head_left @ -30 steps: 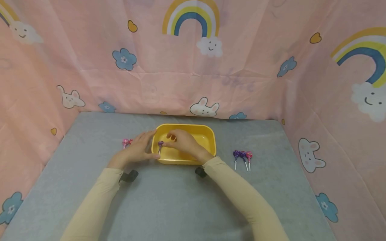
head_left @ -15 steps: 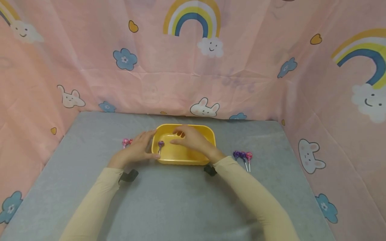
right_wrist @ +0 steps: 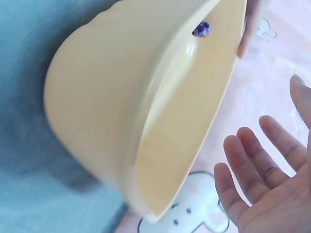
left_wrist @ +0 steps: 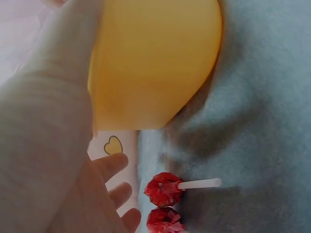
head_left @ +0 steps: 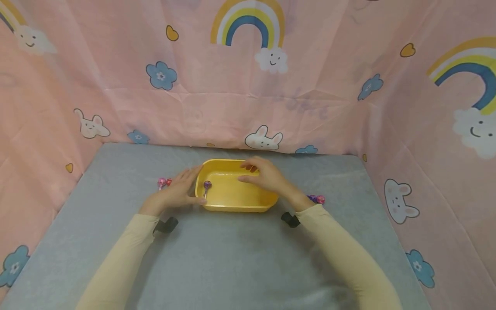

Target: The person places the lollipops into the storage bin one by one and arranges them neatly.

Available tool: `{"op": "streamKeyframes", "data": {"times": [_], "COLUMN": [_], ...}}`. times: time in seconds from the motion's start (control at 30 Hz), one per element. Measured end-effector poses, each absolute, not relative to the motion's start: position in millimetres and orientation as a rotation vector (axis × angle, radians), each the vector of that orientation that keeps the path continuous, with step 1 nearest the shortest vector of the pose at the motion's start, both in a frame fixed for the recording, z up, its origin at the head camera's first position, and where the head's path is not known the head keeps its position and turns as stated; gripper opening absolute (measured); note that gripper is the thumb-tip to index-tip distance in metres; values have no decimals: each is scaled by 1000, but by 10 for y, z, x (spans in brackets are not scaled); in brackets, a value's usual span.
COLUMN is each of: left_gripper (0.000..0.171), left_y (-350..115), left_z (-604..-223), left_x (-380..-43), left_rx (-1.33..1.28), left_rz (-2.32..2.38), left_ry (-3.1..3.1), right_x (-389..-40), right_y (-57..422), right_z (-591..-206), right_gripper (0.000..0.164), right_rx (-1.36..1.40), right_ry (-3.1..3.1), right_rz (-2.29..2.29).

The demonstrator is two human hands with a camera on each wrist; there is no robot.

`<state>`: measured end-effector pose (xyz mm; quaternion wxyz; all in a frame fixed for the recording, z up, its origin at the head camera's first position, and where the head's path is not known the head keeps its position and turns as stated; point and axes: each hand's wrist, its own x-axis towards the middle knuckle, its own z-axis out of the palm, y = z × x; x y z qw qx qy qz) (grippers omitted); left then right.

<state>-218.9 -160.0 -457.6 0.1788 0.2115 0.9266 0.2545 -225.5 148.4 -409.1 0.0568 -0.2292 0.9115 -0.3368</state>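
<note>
A yellow tub (head_left: 232, 191) stands on the table. At its left end lies a purple-wrapped lollipop (head_left: 207, 184); the right wrist view shows the same lollipop's head (right_wrist: 201, 29) past the rim. My left hand (head_left: 172, 193) rests against the tub's left end, thumb at the near rim and fingers spread toward the far rim. Over the tub's right end is my right hand (head_left: 267, 175), its fingers loosely bent and holding nothing. In the left wrist view, a red lollipop (left_wrist: 164, 188) with a white stick lies beside the tub, below my left fingers.
Left of the tub lie a pink lollipop (head_left: 161, 182) and a red one, partly hidden by my left hand. Right of it, a pink-red lollipop (head_left: 320, 199) and purple wrapping show behind my right forearm. A patterned pink cloth (head_left: 232, 107) borders the grey table (head_left: 217, 258).
My right hand has let go of the purple lollipop inside the tub and moved right, across to the tub's right end. The left hand has stayed in place.
</note>
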Motion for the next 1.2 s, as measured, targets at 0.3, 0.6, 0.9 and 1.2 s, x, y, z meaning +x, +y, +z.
{"op": "streamKeyframes", "data": {"times": [0.3,0.6,0.9,1.2], "left_gripper": [120,118,119,118], "left_y": [-1623,-1616,-1607,-1606], "left_z": [-4602,-4615,-4650,-4613], "left_x": [-2212,-2219,-2232,-2223], "left_rx": [575,579,562,546], "left_rz": [763,757,750,749], "left_ry": [2589,2594,2594,2591], "right_x": [-2175,-2104,-2036,-1941], "right_y": [1841,2212,2546,2844], "right_z": [-4093,-4151,-4271,-4441], "right_gripper": [49,50,48,49], "right_rx": [-573,-513,-423,-305], "right_ry": [2737,2752,2765,2802], "right_rz": [-1105,-1140,-1146,-1118]}}
